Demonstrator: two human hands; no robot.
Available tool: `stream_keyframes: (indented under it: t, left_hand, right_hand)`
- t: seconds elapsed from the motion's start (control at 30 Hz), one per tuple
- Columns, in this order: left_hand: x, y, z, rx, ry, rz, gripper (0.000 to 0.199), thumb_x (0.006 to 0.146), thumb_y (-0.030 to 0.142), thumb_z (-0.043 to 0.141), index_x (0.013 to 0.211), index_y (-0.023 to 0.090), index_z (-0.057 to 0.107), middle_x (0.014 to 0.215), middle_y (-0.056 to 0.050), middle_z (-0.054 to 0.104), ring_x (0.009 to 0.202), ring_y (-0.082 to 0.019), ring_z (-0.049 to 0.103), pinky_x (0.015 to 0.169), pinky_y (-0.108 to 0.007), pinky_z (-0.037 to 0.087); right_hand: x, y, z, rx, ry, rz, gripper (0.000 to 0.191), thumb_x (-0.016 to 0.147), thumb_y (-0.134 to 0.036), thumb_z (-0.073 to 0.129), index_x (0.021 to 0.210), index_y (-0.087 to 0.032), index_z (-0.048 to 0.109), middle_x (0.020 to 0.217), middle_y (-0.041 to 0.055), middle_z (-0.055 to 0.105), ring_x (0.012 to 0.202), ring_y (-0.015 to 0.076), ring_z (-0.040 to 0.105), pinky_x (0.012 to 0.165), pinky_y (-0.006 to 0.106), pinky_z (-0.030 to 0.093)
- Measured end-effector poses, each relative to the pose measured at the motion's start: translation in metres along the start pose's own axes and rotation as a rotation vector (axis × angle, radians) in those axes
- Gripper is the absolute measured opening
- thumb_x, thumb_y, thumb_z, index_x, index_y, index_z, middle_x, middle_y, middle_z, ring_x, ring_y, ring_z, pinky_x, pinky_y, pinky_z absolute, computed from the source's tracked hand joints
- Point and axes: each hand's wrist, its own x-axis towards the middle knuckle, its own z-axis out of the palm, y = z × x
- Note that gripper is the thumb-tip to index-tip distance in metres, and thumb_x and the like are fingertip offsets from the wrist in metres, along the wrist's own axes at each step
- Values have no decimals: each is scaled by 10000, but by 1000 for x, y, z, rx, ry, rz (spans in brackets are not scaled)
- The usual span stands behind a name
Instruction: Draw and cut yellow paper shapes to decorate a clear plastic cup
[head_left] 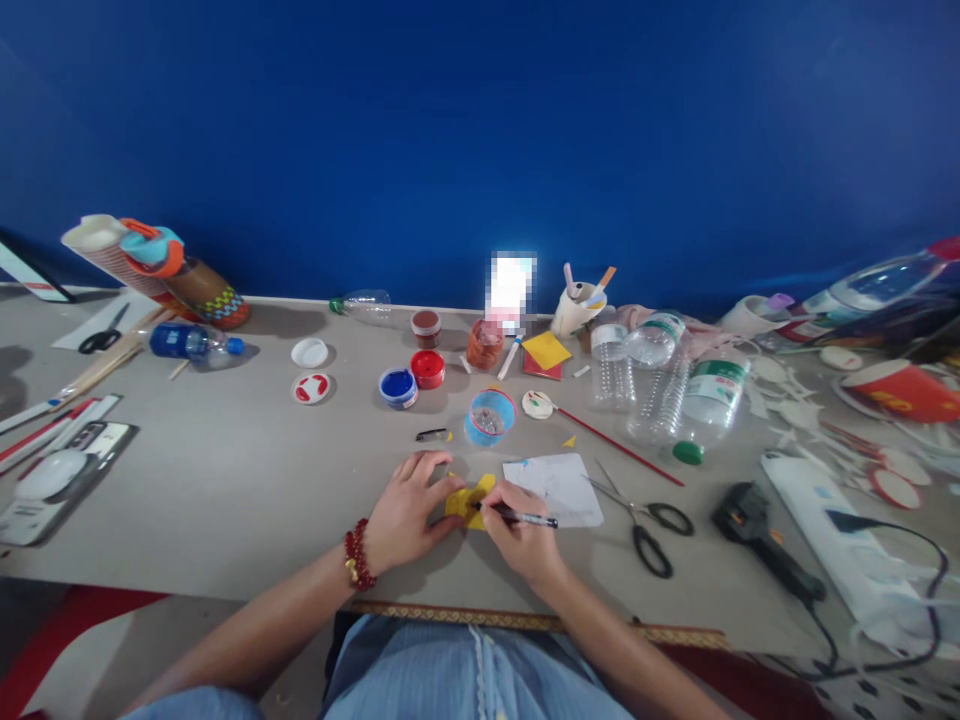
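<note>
Our right hand [527, 540] has its grip pinched around a black pen [529, 517], long axis roughly nine to three o'clock, tip at the yellow paper [463, 508] toward nine. Our left hand [405, 515], fingers spread, touches the paper's left side. Beyond, near twelve, stands a blue cup [480, 437].

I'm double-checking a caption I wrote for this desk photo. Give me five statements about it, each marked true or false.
1. The right hand holds a slim dark pen. True.
2. The left hand rests on the white paper sheet. False: it touches the small yellow paper piece.
3. The black-handled metal scissors lie with blades apart. True.
4. The round blue paint pot is closed. False: it stands open, paint showing.
5. The thin red paintbrush lies left of the hands. False: it lies beyond them, toward the right.
</note>
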Motion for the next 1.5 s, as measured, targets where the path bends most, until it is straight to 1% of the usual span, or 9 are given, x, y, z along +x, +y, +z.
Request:
stream_keyframes:
  t: [0.27, 0.5, 0.97, 1.5]
  left_hand:
    - [1, 1, -1, -3, -5, -5, 332, 838, 363, 606, 1156, 269, 588, 1288, -93, 463, 1176, -296, 448, 950, -451, 422]
    - [0, 0, -1, -8, -9, 2, 326, 840, 357, 606, 1150, 256, 590, 1283, -97, 460, 1177, -296, 449, 957, -455, 419]
    - [1, 0, 0, -2, -5, -1, 332, 839, 365, 613, 1153, 259, 590, 1285, -97, 472, 1170, -296, 452, 955, -459, 416]
    - [0, -1, 1, -8, 2, 2, 334, 828, 351, 621, 1151, 269, 592, 1287, -90, 474, 1176, -298, 452, 954, -458, 418]
  right_hand:
    - [1, 0, 0, -1, -5, 6, 145, 795, -141, 493, 670, -200, 536, 584, -24, 558, 546, 128, 496, 557, 234, 342]
    - [1, 0, -1, 3, -1, 17, 148, 785, -136, 488, 660, -202, 529, 586, -24, 560, 545, 130, 490, 552, 242, 339]
    - [0, 0, -1, 14, 43, 20, 179, 787, -127, 472, 628, -202, 508, 552, -36, 497, 529, 122, 450, 535, 235, 331]
    - [-1, 3, -1, 13, 67, 21, 182, 787, -120, 467, 631, -202, 513, 564, -34, 494, 544, 124, 451, 540, 239, 331]
